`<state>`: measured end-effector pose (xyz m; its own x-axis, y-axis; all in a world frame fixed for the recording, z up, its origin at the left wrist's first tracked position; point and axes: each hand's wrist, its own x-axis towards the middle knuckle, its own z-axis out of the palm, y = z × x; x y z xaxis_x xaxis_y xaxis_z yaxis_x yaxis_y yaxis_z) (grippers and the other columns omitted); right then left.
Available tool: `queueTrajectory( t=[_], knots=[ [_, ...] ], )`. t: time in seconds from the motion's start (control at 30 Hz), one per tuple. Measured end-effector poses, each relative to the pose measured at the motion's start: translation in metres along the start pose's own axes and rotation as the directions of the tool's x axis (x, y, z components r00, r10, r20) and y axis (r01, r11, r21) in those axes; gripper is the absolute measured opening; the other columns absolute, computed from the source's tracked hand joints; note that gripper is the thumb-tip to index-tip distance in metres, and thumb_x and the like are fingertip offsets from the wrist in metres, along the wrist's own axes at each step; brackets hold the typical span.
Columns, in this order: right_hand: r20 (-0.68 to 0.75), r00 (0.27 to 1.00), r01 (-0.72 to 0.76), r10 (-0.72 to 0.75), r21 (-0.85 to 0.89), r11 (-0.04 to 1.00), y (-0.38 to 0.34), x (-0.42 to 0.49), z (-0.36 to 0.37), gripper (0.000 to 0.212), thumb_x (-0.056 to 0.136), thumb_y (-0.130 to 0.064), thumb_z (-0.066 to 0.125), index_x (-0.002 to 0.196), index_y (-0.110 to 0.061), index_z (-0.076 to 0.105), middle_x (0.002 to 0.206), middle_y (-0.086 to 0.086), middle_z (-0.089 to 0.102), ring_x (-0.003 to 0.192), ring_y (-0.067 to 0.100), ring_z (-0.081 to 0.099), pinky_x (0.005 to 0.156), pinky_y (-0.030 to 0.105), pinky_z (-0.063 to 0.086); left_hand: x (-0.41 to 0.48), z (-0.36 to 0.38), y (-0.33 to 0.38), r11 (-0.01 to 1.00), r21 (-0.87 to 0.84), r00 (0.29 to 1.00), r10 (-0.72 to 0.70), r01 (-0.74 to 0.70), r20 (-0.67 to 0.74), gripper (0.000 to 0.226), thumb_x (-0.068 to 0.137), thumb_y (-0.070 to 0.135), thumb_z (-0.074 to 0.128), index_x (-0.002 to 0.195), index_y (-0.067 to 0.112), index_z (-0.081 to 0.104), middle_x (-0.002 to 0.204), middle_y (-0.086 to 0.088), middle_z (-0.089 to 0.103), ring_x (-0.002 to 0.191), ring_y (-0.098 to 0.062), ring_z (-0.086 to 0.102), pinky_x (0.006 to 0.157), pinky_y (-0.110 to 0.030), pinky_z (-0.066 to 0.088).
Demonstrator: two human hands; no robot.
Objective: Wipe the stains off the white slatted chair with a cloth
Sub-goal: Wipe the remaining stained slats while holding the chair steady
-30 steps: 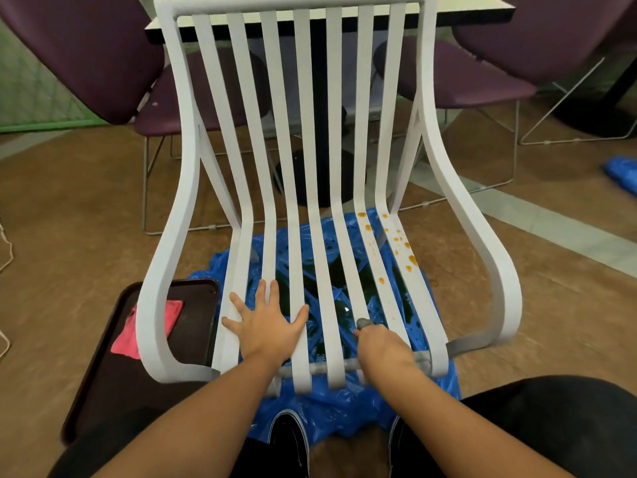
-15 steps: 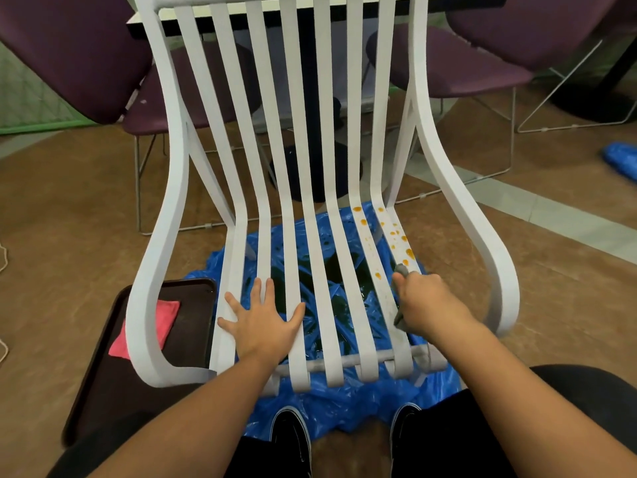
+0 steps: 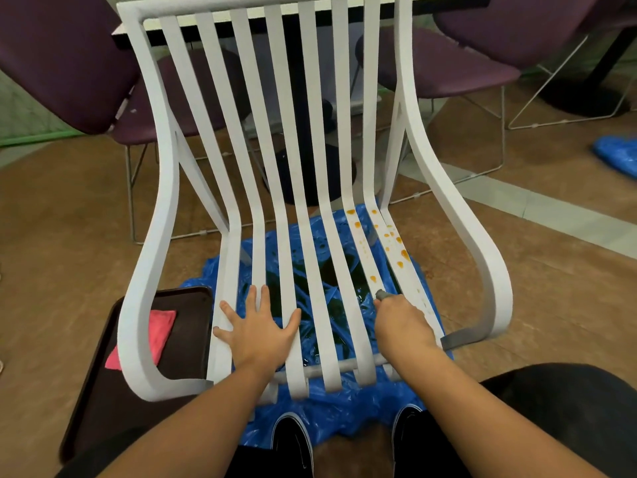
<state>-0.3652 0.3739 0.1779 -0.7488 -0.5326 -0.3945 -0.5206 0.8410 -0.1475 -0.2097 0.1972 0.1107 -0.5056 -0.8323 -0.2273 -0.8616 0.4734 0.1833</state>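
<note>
Right hand [image 3: 401,322] curled round grey cloth [image 3: 380,294], on right seat slats just short of orange stains [image 3: 400,251] | left hand [image 3: 256,329] flat, fingers spread, pressing left slats of white slatted chair [image 3: 136,315] | Risk: stains may smear along slats or drip through gaps onto blue sheet [image 3: 344,419]; chair may shift if bracing slackens | Writing: none legible
</note>
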Motion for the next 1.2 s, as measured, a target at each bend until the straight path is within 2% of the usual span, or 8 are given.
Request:
queueTrajectory(
  t=[0.2,0.37,0.57,0.7,0.77,0.9,1.0,1.2],
  knots=[
    [-0.021,0.993,-0.118,0.116,-0.096,0.988,-0.014,0.004,0.02,0.055,0.106,-0.034,0.035,0.148,0.002,0.03,0.141,0.025,0.045,0.127,0.036,0.045,0.103,0.041,0.047,0.0,0.001,0.0,1.0,-0.001,1.0,0.0,0.0,-0.004,0.095,0.085,0.087,0.023,0.162,0.035,0.006,0.17,0.01,0.002,0.152,-0.047,-0.008,0.112,-0.076,0.013],
    [-0.091,0.989,-0.117,0.112,-0.044,0.992,-0.017,0.012,0.036,0.066,0.108,-0.041,0.021,0.154,0.004,0.012,0.152,0.029,0.029,0.137,0.039,0.036,0.108,0.043,0.04,0.0,0.001,0.0,1.0,-0.001,1.0,0.0,0.0,-0.004,0.095,0.085,0.087,0.023,0.162,0.035,0.006,0.17,0.009,0.002,0.152,-0.047,-0.008,0.112,-0.075,0.012],
    [0.016,0.973,-0.231,0.23,0.054,0.972,-0.012,0.016,0.037,0.068,0.106,-0.035,0.033,0.154,0.006,0.006,0.146,0.025,0.04,0.131,0.036,0.045,0.102,0.044,0.044,0.0,0.0,0.002,1.0,0.001,1.0,-0.002,0.002,0.002,0.095,0.085,0.087,0.023,0.162,0.034,0.006,0.17,0.009,0.001,0.152,-0.047,-0.008,0.112,-0.075,0.012],
    [0.177,0.958,-0.231,0.224,0.021,0.973,-0.004,0.018,0.028,0.042,0.101,-0.026,0.04,0.138,-0.009,0.049,0.132,0.014,0.056,0.116,0.031,0.056,0.089,0.042,0.049,-0.002,-0.001,0.001,1.0,0.002,1.0,-0.003,0.003,-0.003,0.094,0.086,0.086,0.024,0.162,0.034,0.005,0.17,0.009,0.002,0.152,-0.047,-0.008,0.112,-0.075,0.012],
    [0.155,0.966,-0.222,0.207,0.086,0.971,-0.001,0.018,0.025,0.041,0.104,-0.036,0.031,0.129,-0.012,0.052,0.126,0.012,0.059,0.112,0.03,0.057,0.086,0.041,0.046,-0.002,-0.001,0.001,1.0,-0.003,1.0,-0.002,0.002,-0.005,0.094,0.086,0.086,0.025,0.162,0.034,0.006,0.17,0.009,0.002,0.152,-0.047,-0.008,0.112,-0.075,0.012],
    [-0.084,0.989,-0.106,0.121,0.166,0.98,-0.001,0.022,0.023,0.033,0.106,-0.031,0.032,0.127,-0.011,0.047,0.117,0.014,0.062,0.106,0.031,0.057,0.079,0.038,0.045,-0.003,-0.002,0.001,1.0,-0.008,1.0,0.002,-0.002,-0.01,0.094,0.086,0.085,0.025,0.162,0.034,0.005,0.17,0.009,0.002,0.152,-0.047,-0.009,0.113,-0.076,0.011],
    [-0.188,0.979,-0.053,0.08,0.147,0.988,-0.001,0.028,0.036,0.05,0.106,-0.033,0.024,0.141,0.0,0.039,0.13,0.019,0.056,0.111,0.033,0.056,0.088,0.04,0.048,-0.003,-0.002,0.002,1.0,-0.009,1.0,0.002,-0.002,-0.007,0.094,0.086,0.086,0.025,0.162,0.034,0.006,0.17,0.009,0.002,0.152,-0.047,-0.009,0.113,-0.075,0.01],
    [-0.068,0.988,-0.125,0.142,0.204,0.971,0.0,0.026,0.056,0.07,0.099,-0.022,0.037,0.157,-0.006,0.003,0.154,0.017,0.028,0.121,0.038,0.05,0.087,0.046,0.049,-0.002,-0.002,0.002,1.0,0.005,1.0,-0.002,0.002,-0.006,0.095,0.085,0.086,0.023,0.162,0.034,0.005,0.17,0.009,0.002,0.152,-0.047,-0.008,0.113,-0.075,0.012]
  ],
)
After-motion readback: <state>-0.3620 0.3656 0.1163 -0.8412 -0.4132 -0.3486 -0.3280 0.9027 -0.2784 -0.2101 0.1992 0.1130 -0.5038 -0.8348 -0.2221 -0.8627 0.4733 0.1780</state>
